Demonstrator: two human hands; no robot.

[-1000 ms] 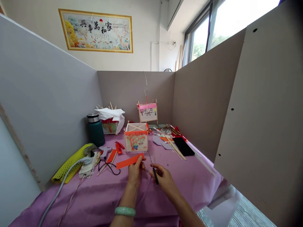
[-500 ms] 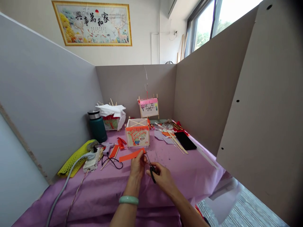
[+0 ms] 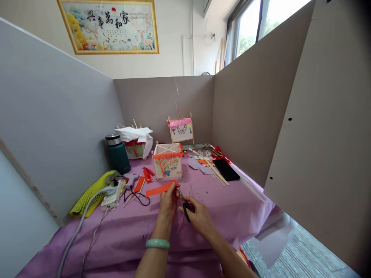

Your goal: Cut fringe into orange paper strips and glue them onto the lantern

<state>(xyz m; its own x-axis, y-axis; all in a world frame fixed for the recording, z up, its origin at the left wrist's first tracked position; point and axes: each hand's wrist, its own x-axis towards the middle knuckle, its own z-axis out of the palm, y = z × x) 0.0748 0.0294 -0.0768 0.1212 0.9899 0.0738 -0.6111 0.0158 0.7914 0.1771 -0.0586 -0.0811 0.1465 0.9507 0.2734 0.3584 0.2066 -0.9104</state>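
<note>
An orange paper strip (image 3: 158, 190) is pinched in my left hand (image 3: 169, 201), its long end sticking out to the left over the table. My right hand (image 3: 197, 214) grips a pair of black-handled scissors (image 3: 187, 209), whose blades point up and left at the strip's right end beside my left fingers. Whether the blades touch the paper I cannot tell. Just beyond the hands stands a box-shaped paper lantern (image 3: 168, 165) on a stick frame, with a drawn tree and an orange fringe along its top.
Left are a green bottle (image 3: 117, 154), a power strip (image 3: 111, 199), a glue gun (image 3: 131, 180) and yellow mesh (image 3: 89, 199). A second lantern (image 3: 181, 131) stands behind, and a white-covered box (image 3: 135, 150) at back left. Right lie a phone (image 3: 226, 170) and thin sticks (image 3: 217, 174). Partitions enclose the purple-clothed table (image 3: 226, 210).
The view has tilted slightly. Both hands keep nearly the same place, with the strip and scissors still held; the scissor handles have shifted a little.
</note>
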